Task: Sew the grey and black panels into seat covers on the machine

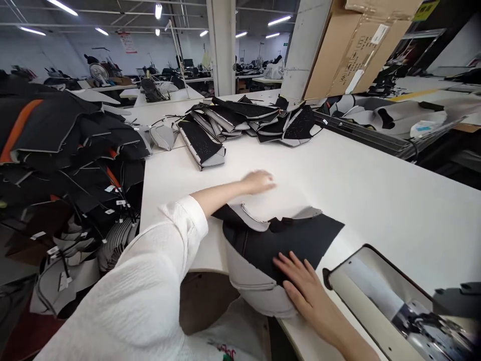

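Note:
My right hand (302, 288) lies with its fingers spread on a black and grey sewn fabric piece (259, 250) at the table's near edge. The piece's upper side is black, with a stitched seam, and its grey underside folds over the front. Beyond the piece, my left hand (259, 181) reaches over the white tabletop, apart from the fabric. Its fingers look curled but are smeared by motion, and I cannot make out anything in them.
A heap of black and grey cut pieces (240, 118) lies across the table's far side. At the right is a sewing machine (391, 301). Stacked dark panels (67, 125) stand on the left. A cardboard box (361, 50) rises behind a wire rack (394, 130) of grey pieces.

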